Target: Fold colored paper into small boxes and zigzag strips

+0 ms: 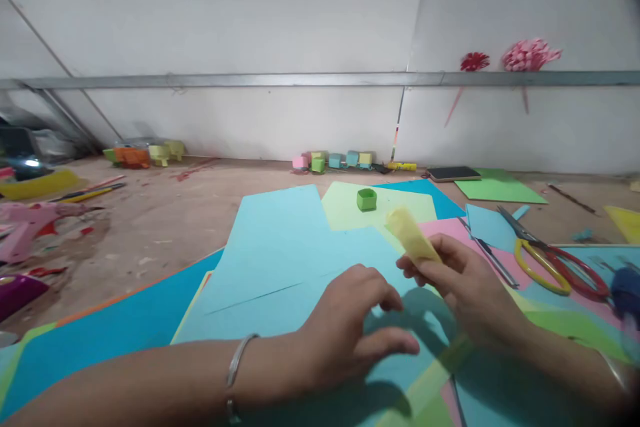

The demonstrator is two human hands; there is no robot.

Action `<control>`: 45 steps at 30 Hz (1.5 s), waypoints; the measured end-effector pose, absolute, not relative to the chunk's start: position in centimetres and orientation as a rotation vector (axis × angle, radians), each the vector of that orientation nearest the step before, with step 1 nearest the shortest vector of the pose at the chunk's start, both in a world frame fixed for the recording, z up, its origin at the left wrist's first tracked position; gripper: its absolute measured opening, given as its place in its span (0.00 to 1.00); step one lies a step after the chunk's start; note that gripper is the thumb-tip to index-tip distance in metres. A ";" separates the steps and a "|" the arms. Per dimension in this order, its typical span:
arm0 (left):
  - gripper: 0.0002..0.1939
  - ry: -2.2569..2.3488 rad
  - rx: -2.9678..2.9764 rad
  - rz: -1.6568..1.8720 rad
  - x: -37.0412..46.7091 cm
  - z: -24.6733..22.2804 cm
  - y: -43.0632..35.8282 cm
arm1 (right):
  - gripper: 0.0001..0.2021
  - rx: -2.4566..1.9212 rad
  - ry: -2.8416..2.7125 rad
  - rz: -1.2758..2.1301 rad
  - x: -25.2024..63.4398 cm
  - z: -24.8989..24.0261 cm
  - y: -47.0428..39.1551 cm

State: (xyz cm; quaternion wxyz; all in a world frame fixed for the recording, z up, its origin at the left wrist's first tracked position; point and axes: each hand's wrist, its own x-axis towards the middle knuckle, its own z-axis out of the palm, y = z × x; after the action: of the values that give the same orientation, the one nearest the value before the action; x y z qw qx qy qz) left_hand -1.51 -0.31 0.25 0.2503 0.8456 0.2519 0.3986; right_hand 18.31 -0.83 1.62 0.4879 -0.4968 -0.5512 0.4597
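Observation:
A folded strip of pale yellow paper is pinched between the thumb and fingers of my right hand, held up above the blue sheets. My left hand hovers to its left, thumb and fingers apart, with nothing in it. Below both hands lies a light blue paper sheet. Beyond them, a small green paper ring stands on a pale green sheet. Close to my right hand are scissors with yellow and red handles, and a slim dark-and-silver tool.
Several small folded paper boxes line the wall, near a yellow tube and a dark phone-like slab. A pink glue gun lies at left. Paper flowers hang on the rail. Orange paper pieces sit at back left.

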 end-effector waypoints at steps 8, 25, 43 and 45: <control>0.16 0.778 1.639 0.943 -0.8 -0.4 1.0 | 0.12 -1.174 -1.512 1.321 17.0 -0.5 -1.8; 0.07 0.779 2.049 0.795 -1.6 -1.2 0.5 | 0.14 -0.718 -1.955 0.045 19.1 2.2 -1.5; 0.04 0.760 1.946 0.641 -1.5 0.4 0.8 | 0.09 -0.653 -2.164 0.383 19.8 3.1 -0.8; 0.05 0.766 2.016 0.641 -1.6 0.2 0.9 | 0.07 -0.706 -2.144 0.413 19.9 3.0 -0.6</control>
State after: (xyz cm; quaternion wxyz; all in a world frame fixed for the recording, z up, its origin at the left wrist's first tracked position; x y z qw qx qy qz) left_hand -1.59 0.94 0.16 0.4313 0.8083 0.3074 0.2572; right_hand 19.91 -0.62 2.98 0.4110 -0.2806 -0.8517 0.1640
